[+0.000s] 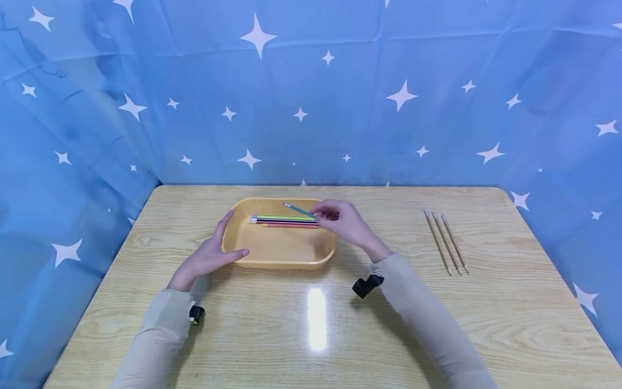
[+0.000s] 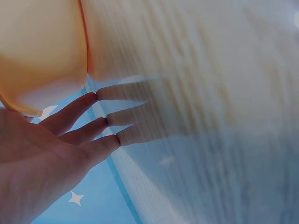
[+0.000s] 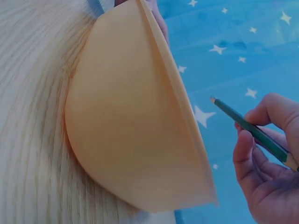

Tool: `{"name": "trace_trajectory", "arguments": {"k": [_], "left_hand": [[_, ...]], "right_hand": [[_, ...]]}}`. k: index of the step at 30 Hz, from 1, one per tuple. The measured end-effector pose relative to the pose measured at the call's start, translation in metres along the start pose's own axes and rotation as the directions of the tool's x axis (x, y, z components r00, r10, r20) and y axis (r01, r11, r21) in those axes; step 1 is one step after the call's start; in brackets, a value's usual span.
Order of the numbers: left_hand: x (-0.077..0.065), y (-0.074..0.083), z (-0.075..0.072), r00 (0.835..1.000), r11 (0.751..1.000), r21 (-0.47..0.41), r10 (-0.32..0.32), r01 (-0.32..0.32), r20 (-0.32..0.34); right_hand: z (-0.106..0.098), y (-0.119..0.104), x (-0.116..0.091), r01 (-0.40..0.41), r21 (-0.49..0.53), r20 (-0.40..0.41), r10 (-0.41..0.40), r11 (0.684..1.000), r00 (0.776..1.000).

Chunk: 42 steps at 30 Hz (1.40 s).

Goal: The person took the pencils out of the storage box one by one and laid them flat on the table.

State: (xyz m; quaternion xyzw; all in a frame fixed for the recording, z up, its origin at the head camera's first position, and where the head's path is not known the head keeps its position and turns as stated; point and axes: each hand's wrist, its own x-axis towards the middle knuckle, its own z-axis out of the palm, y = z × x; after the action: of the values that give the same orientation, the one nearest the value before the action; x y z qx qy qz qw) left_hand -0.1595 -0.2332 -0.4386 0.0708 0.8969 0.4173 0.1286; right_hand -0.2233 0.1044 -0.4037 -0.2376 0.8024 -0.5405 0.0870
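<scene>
A yellow-orange plastic tray (image 1: pixel 279 259) stands on the table, holding several coloured pencils (image 1: pixel 284 220) laid side by side. My right hand (image 1: pixel 340 219) is above the tray's right part and pinches a green pencil (image 3: pixel 252 128) between thumb and fingers. That pencil tilts, its eraser end pointing left over the others. At the tray's left end is my left hand (image 1: pixel 211 254), thumb at the near rim and fingers along the outside. The left wrist view shows these fingers (image 2: pixel 70 116) straight, their tips at the table surface.
On the table's right side lie three natural-wood pencils (image 1: pixel 446 243), roughly parallel and slanted. A blue cloth with white stars (image 1: pixel 340 108) hangs behind the wooden table (image 1: pixel 272 335) and around its sides. Light reflects off the tabletop in front of the tray.
</scene>
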Motion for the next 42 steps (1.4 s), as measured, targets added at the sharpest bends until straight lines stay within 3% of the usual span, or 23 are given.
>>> {"name": "trace_trajectory", "arguments": {"k": [4,11,14,20,27,32,38,42], "left_hand": [[0.000,-0.001,0.000,1.000,1.000,0.003,-0.002,0.002,0.001],[-0.001,0.000,0.000,1.000,1.000,0.004,-0.012,0.012,0.006],[-0.001,0.000,0.000,1.000,1.000,0.008,-0.013,0.013,0.007],[0.000,0.000,0.000,1.000,1.000,0.010,-0.015,0.015,0.009],[0.000,0.000,0.000,1.000,1.000,0.006,-0.014,0.014,0.005],[0.001,-0.002,0.000,1.000,1.000,0.008,-0.006,0.006,0.007],[0.003,-0.004,0.001,1.000,1.000,-0.004,0.000,0.000,0.010],[0.002,-0.004,0.001,1.000,1.000,-0.012,-0.009,0.009,0.011]], "right_hand": [[-0.009,-0.001,-0.007,-0.003,-0.014,-0.020,0.003,1.000,1.000],[-0.024,-0.027,-0.027,-0.023,-0.066,-0.039,0.020,0.998,0.999],[-0.031,-0.025,-0.034,-0.051,-0.073,-0.062,0.046,0.996,0.997],[-0.046,0.000,-0.043,-0.110,-0.039,-0.112,0.105,0.993,0.988],[-0.061,0.039,-0.049,-0.119,-0.048,-0.170,0.109,0.992,0.979],[-0.071,0.048,-0.059,-0.138,-0.076,-0.182,0.123,0.987,0.976],[-0.085,0.034,-0.081,-0.165,-0.121,-0.218,0.136,0.979,0.966],[-0.100,0.059,-0.092,-0.166,-0.141,-0.264,0.125,0.976,0.956]]}}
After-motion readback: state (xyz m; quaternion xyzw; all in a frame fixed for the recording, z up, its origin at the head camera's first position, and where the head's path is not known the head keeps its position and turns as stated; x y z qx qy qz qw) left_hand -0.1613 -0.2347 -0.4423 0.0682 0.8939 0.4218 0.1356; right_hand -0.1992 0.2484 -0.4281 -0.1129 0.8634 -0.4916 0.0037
